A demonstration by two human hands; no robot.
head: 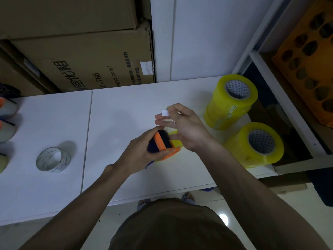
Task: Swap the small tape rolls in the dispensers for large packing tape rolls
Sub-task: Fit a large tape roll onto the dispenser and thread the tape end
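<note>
My left hand (pixel 144 152) grips an orange and dark blue tape dispenser (pixel 163 144) above the middle of the white table (pixel 126 109). A yellow tape roll sits inside it, partly hidden by my fingers. My right hand (pixel 185 127) pinches the clear free end of the tape (pixel 164 113), which carries a small white tab, and holds it stretched up from the dispenser. A small, nearly clear tape roll (pixel 53 159) lies on the table to the left. At the right edge, a stack of large yellow packing tape rolls (pixel 231 101) stands behind another large roll (pixel 255 144).
More orange dispensers (pixel 7 120) lie at the table's far left edge. Cardboard boxes (pixel 81 56) stand behind the table against the wall. White shelving (pixel 288 112) and an orange crate (pixel 310 56) are to the right.
</note>
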